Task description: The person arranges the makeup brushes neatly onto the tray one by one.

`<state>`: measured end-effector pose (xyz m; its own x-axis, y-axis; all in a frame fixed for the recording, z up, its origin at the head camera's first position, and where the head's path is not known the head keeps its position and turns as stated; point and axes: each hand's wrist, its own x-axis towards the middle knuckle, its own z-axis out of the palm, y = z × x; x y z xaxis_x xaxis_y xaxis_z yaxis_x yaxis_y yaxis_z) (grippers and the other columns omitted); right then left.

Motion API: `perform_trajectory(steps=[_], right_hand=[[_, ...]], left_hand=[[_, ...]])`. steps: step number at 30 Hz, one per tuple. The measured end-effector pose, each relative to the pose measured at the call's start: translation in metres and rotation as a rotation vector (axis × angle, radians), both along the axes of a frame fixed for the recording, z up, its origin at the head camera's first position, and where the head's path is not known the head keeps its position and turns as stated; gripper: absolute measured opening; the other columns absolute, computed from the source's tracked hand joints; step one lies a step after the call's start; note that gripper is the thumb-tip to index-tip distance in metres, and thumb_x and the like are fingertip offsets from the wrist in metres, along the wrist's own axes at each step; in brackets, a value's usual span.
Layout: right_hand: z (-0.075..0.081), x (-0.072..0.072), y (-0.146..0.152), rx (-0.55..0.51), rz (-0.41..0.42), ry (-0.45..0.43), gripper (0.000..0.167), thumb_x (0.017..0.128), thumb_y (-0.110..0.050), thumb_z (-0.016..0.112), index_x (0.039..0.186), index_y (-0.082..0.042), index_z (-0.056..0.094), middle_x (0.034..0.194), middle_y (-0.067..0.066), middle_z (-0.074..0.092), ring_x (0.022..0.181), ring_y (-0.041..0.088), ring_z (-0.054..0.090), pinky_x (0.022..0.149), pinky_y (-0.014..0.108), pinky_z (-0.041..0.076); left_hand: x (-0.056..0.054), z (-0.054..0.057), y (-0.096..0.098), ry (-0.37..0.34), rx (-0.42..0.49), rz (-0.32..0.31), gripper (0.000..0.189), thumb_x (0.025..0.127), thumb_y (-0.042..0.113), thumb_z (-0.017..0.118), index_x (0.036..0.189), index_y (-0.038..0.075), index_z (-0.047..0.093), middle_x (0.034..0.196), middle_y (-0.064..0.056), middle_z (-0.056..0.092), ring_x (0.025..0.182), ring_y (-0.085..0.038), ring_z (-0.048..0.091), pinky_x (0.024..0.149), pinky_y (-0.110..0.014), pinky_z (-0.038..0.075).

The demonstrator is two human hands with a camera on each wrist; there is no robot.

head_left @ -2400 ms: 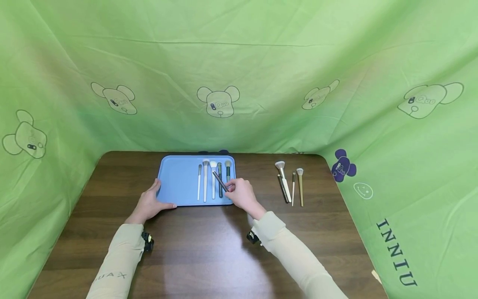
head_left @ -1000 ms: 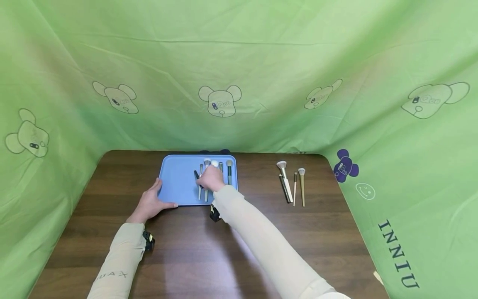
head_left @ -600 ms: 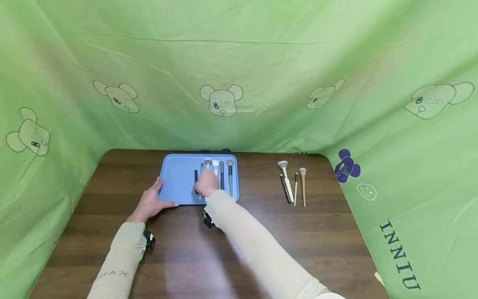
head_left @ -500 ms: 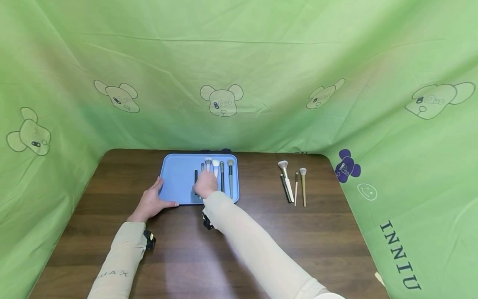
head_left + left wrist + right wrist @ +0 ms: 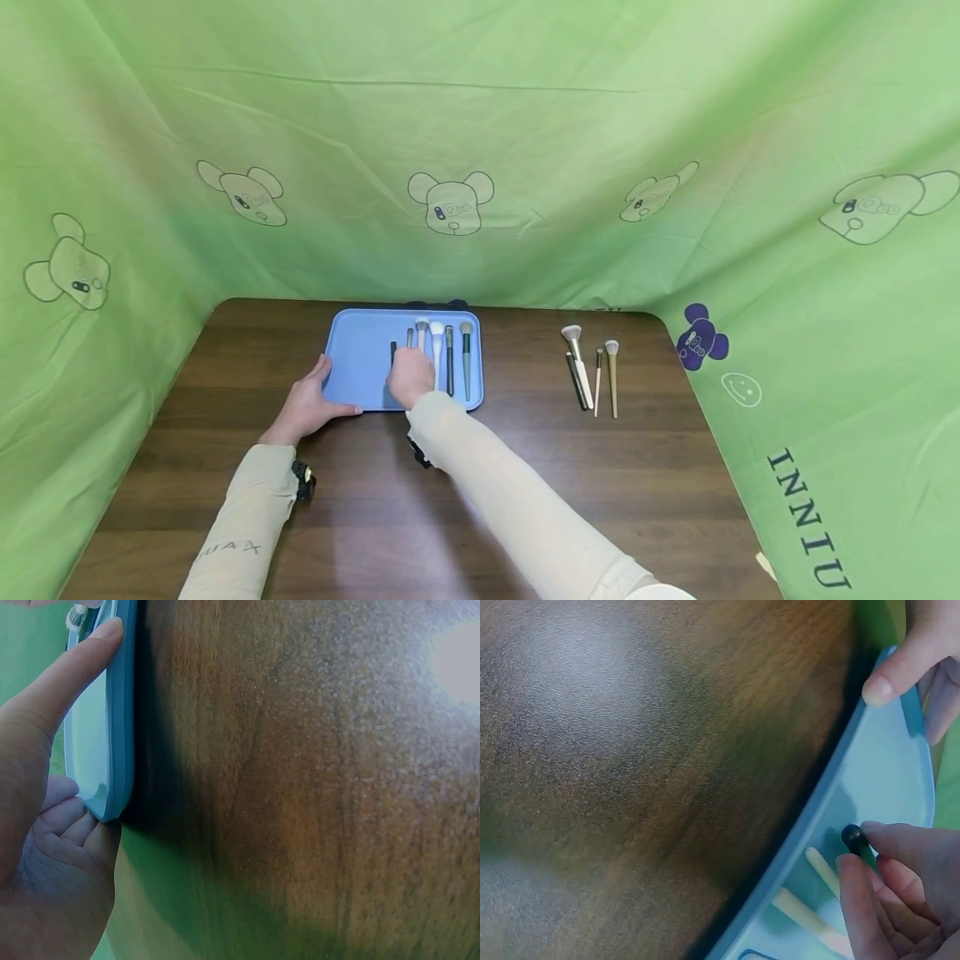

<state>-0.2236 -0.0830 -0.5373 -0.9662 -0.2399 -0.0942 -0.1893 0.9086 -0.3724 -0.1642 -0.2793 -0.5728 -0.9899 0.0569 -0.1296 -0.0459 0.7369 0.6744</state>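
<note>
My left hand (image 5: 306,408) grips the front left corner of the blue tray (image 5: 356,346); in the left wrist view its thumb (image 5: 75,671) lies over the front rim, the other fingers at the corner. My right hand (image 5: 410,377) is low over the tray, left of the brush row. Thumb and fingers pinch a dark makeup brush (image 5: 853,835) by its rounded black end; much of it is hidden in the head view. Beside it lie several makeup brushes, among them a white one (image 5: 437,335), a dark one (image 5: 450,358) and a green-handled one (image 5: 467,362).
To the right on the wooden table (image 5: 525,467) lie a white-handled fan-shaped brush (image 5: 579,367), a dark slim brush (image 5: 576,382), a thin pale brush (image 5: 597,383) and a tan-handled brush (image 5: 613,379). Green patterned cloth (image 5: 525,258) encloses the back and sides.
My right hand has carried the dark brush leftward across the tray and lowered it left of the row. Over the last half second it has barely moved. The left hand stays at the corner.
</note>
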Motion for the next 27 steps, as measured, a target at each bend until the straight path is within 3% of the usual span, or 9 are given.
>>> perform_trajectory(steps=[12,22,27], right_hand=[[-0.003,-0.001,0.002,0.031,-0.036,0.026,0.012,0.098,-0.010,0.066,0.092,-0.009,0.076,0.080,0.005,0.072,0.062,0.017,0.067,0.049,0.029,0.054],[-0.006,-0.006,0.009,-0.001,0.012,0.010,0.015,0.090,-0.019,0.078,0.082,-0.009,0.070,0.073,0.004,0.068,0.058,0.015,0.063,0.049,0.029,0.052],[-0.005,-0.005,0.011,-0.018,0.012,-0.013,0.018,0.089,-0.016,0.077,0.075,-0.010,0.066,0.068,0.003,0.065,0.054,0.014,0.060,0.046,0.028,0.049]], left_hand=[[-0.001,-0.002,0.001,-0.004,-0.001,-0.001,0.125,0.075,0.041,0.092,0.156,-0.013,0.014,0.163,-0.031,0.009,0.148,-0.048,0.017,0.115,-0.059,0.026],[-0.001,0.001,0.001,-0.007,-0.015,0.004,0.123,0.076,0.040,0.091,0.156,-0.013,0.015,0.163,-0.032,0.010,0.147,-0.048,0.017,0.115,-0.059,0.026],[-0.001,0.001,0.000,-0.007,-0.016,0.003,0.123,0.076,0.041,0.091,0.156,-0.013,0.014,0.163,-0.032,0.010,0.147,-0.049,0.018,0.115,-0.058,0.026]])
